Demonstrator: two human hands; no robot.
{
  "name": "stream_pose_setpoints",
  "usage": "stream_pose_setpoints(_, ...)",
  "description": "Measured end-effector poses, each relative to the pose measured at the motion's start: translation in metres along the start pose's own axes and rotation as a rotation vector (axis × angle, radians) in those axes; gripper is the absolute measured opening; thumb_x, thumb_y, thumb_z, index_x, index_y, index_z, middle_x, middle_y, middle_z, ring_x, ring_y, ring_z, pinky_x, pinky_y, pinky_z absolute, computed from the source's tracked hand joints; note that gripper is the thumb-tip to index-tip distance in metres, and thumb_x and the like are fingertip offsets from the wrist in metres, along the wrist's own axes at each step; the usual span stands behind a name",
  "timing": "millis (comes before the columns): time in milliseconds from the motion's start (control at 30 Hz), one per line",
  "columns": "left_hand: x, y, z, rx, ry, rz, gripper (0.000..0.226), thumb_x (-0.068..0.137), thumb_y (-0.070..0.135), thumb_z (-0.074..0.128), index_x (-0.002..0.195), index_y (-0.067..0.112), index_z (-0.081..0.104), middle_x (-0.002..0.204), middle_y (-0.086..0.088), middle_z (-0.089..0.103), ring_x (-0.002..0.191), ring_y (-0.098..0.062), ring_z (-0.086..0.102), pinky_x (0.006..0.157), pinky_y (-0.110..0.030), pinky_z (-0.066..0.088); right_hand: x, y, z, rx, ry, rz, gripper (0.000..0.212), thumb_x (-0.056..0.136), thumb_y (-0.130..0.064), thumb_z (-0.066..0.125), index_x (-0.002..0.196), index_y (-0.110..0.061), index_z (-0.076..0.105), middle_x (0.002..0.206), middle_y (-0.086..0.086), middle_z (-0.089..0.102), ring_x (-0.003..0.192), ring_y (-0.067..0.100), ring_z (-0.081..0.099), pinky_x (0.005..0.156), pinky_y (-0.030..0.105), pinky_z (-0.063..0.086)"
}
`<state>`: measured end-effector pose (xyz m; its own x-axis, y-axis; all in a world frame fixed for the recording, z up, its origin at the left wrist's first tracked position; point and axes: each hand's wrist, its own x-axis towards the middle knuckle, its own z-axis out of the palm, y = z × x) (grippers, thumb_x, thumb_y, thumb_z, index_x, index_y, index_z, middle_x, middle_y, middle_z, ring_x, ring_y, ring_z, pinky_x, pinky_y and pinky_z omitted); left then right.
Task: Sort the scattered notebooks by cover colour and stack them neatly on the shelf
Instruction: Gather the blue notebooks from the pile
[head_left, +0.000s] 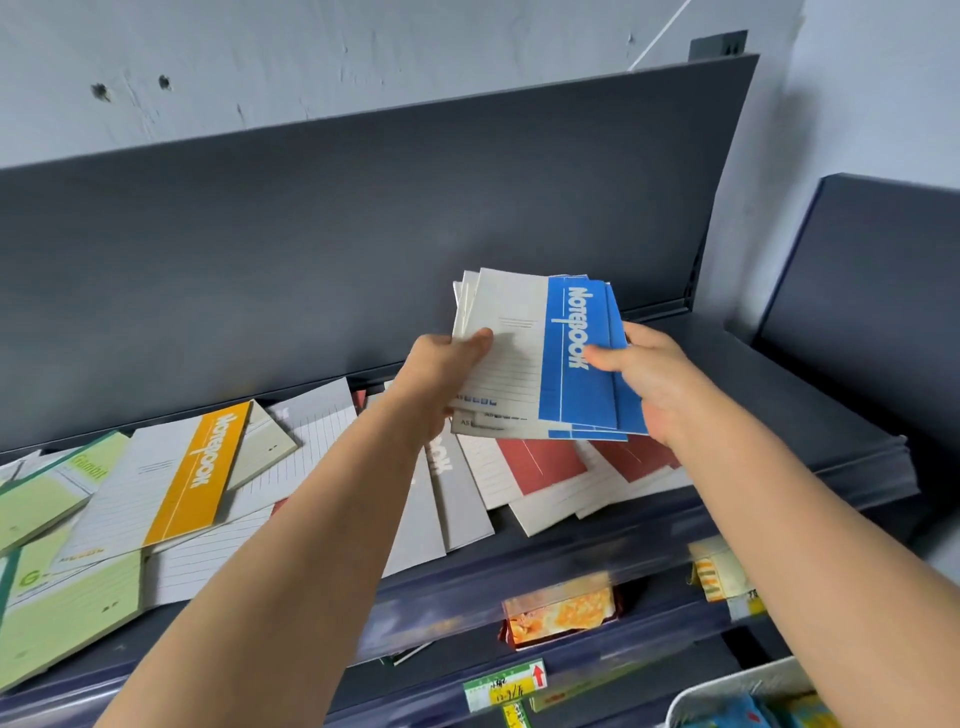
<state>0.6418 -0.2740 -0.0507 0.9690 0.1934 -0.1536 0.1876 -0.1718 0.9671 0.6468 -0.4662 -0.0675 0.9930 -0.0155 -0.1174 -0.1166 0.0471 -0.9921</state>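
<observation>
Gripping blue notebooks (576, 358) | left hand (441, 374), right hand (649, 379) pinch opposite edges | raised over shelf (779, 395)

Head view, steeply down, close.

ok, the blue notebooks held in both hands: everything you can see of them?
The bundle of thin blue-and-white paper notebooks holds several copies, each with a white lined cover and a blue band reading Notebook in white. They are splayed, edges not squared. The left hand grips the white side, thumb on top; the right hand pinches the blue side. The bundle hangs tilted above the dark grey shelf, over red-banded notebooks lying there.
</observation>
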Motion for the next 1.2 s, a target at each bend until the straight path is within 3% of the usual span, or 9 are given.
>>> stream_pose_setpoints(100, -0.009, 0.012, -0.006, 0.055, 0.044, 0.145, 0.027, 0.096, 0.028, 0.056, 0.106, 0.004, 0.061, 0.099, -0.013, 0.07, 0.086, -0.029, 0.069, 0.083, -0.045, 0.057, -0.008, -0.005, 0.008, -0.049, 0.001, -0.075, 0.022, 0.092, -0.012, 0.062, 0.113, -0.019, 0.063, 0.102, -0.002, 0.071, 0.087, 0.016, 0.067, 0.068, 0.033, 0.054)
stream_pose_setpoints(200, -0.023, 0.01, -0.012, 0.189, 0.022, 0.239, 0.024, 0.099, 0.029, 0.049, 0.112, 0.01, 0.055, 0.105, -0.007, 0.067, 0.093, -0.026, 0.066, 0.084, -0.044, 0.055, -0.026, -0.004, 0.011, -0.189, 0.005, -0.137, 0.023, 0.095, -0.013, 0.056, 0.116, -0.023, 0.059, 0.109, -0.004, 0.068, 0.097, 0.016, 0.065, 0.084, 0.038, 0.052)
stream_pose_setpoints(400, -0.055, -0.009, -0.018, 0.209, -0.114, 0.262, 0.015, 0.098, 0.028, 0.053, 0.102, 0.013, 0.056, 0.101, -0.004, 0.069, 0.09, -0.023, 0.067, 0.078, -0.038, 0.056, -0.087, 0.017, 0.014, -0.191, 0.206, -0.193, 0.042, 0.094, -0.007, 0.056, 0.129, -0.026, 0.046, 0.115, -0.008, 0.062, 0.101, 0.015, 0.062, 0.088, 0.039, 0.051)
stream_pose_setpoints(500, -0.081, -0.016, -0.013, 0.213, -0.244, 0.289, 0.012, 0.099, 0.024, 0.051, 0.089, 0.021, 0.056, 0.097, -0.001, 0.07, 0.087, -0.021, 0.067, 0.076, -0.035, 0.055, -0.13, 0.033, 0.009, -0.218, 0.331, -0.17, 0.041, 0.093, -0.009, 0.057, 0.129, -0.027, 0.047, 0.115, -0.009, 0.062, 0.102, 0.015, 0.062, 0.086, 0.038, 0.051)
stream_pose_setpoints(667, -0.135, -0.035, 0.016, 0.311, -0.503, 0.354, 0.016, 0.1, 0.026, 0.049, 0.106, 0.013, 0.057, 0.096, -0.004, 0.069, 0.08, -0.02, 0.068, 0.062, -0.031, 0.057, -0.223, 0.06, -0.009, -0.224, 0.596, -0.076, 0.035, 0.092, -0.009, 0.057, 0.124, -0.023, 0.052, 0.113, -0.003, 0.065, 0.102, 0.02, 0.063, 0.09, 0.041, 0.051)
stream_pose_setpoints(800, -0.195, -0.057, 0.053, 0.283, -0.71, 0.395, 0.018, 0.096, 0.022, 0.055, 0.103, 0.009, 0.065, 0.101, -0.01, 0.071, 0.092, -0.029, 0.068, 0.084, -0.044, 0.056, -0.312, 0.079, -0.028, -0.23, 0.816, -0.026, 0.03, 0.09, -0.005, 0.055, 0.115, -0.021, 0.055, 0.109, 0.001, 0.067, 0.099, 0.022, 0.065, 0.089, 0.044, 0.052)
stream_pose_setpoints(900, -0.242, -0.065, 0.08, 0.259, -0.832, 0.406, 0.02, 0.095, 0.022, 0.057, 0.106, 0.008, 0.065, 0.103, -0.008, 0.07, 0.087, -0.022, 0.064, 0.081, -0.034, 0.052, -0.374, 0.083, -0.044, -0.226, 0.932, 0.023, 0.03, 0.092, -0.005, 0.052, 0.116, -0.024, 0.052, 0.11, 0.002, 0.065, 0.1, 0.023, 0.062, 0.086, 0.042, 0.05)
stream_pose_setpoints(1000, -0.289, -0.067, 0.106, 0.268, -0.961, 0.433, 0.023, 0.093, 0.025, 0.06, 0.108, 0.008, 0.065, 0.102, -0.007, 0.07, 0.091, -0.022, 0.065, 0.083, -0.035, 0.054, -0.432, 0.084, -0.061, -0.172, 1.057, 0.034, 0.033, 0.094, -0.004, 0.051, 0.121, -0.023, 0.048, 0.108, -0.003, 0.062, 0.097, 0.02, 0.06, 0.07, 0.031, 0.049)
stream_pose_setpoints(1200, -0.372, -0.066, 0.153, 0.275, -1.146, 0.511, 0.03, 0.083, 0.028, 0.063, 0.11, 0.015, 0.063, 0.104, 0.0, 0.07, 0.097, -0.021, 0.066, 0.091, -0.043, 0.053, -0.514, 0.091, -0.102, -0.131, 1.241, 0.057, 0.033, 0.092, -0.007, 0.056, 0.121, -0.021, 0.051, 0.111, -0.001, 0.066, 0.097, 0.02, 0.065, 0.075, 0.035, 0.053)
